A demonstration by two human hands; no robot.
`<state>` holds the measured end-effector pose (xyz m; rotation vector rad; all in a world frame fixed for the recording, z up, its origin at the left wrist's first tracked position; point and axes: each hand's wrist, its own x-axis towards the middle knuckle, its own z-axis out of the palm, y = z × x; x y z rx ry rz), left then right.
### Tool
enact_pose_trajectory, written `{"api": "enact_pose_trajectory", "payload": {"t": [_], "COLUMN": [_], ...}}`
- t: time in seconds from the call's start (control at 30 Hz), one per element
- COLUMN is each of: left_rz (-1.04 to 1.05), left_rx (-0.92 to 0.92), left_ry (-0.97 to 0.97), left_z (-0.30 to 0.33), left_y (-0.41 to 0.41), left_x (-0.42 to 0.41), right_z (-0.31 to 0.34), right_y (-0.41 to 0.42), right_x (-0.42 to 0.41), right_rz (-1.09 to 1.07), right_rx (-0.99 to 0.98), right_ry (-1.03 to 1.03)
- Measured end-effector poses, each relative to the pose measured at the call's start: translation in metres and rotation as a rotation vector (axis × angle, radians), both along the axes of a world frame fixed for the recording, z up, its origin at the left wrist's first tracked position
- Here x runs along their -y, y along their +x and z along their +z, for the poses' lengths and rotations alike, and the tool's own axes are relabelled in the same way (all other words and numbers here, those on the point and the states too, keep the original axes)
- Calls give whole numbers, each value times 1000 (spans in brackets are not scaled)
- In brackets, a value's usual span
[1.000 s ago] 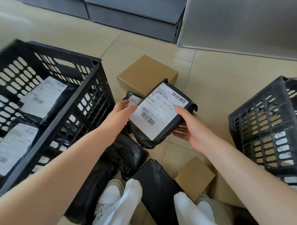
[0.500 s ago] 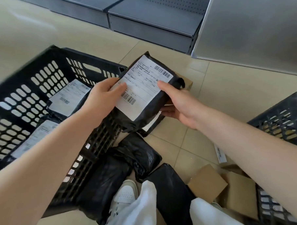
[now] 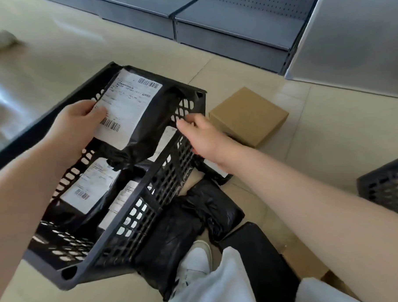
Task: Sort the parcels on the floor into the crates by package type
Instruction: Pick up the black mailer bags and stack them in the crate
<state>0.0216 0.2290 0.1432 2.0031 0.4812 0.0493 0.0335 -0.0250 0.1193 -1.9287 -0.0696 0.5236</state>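
Left hand [image 3: 78,124] now grips black mailer [image 3: 144,121] alone over crate [image 3: 163,186]; right hand [image 3: 202,137] let go, fingers loose — I drop next

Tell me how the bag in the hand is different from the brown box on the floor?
The bag is black, soft and crinkly; the box is brown, stiff and square. The bag shows a white label; the box shows none. The left hand holds the bag above the crate; the box lies on the floor. Both are parcels.

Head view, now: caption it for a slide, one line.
Left hand holds a black poly mailer over the black crate of mailers; right hand is off it.
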Motion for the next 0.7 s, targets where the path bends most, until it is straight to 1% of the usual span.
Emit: {"api": "enact_pose_trajectory", "payload": {"t": [0.1,0.13,0.2,0.3,0.4,0.43,0.5,0.6,0.7], "left_rz": [2,-13,-64,-136,-185,-209,-230,-216,-202], "left_rx": [-123,-183,-315,-522,-648,-672,-712,-809,-860], "left_ry": [118,183,296,341,356,344,258,123,61], "left_z": [-14,-18,-30,-51,-67,-72,-81,-88,-94], "left_y": [-3,-5,-9,-19,-31,-35,-40,-47,-51], "left_x": [-21,-24,-31,-40,-44,-44,-45,-49,-52], "right_z": [-16,-22,-33,-40,-42,-43,-44,-45,-45], "right_y": [-10,-15,-22,-25,-26,-26,-27,-28,-30], "right_x": [-20,-25,-32,-35,-36,-36,-36,-36,-38], "right_rz": [200,271,378,397,388,392,402,406,401], "right_rx": [208,250,268,266,266,270,282,288,292], "right_ry": [-211,-275,-365,-391,-373,-378,-397,-408,-419]}}
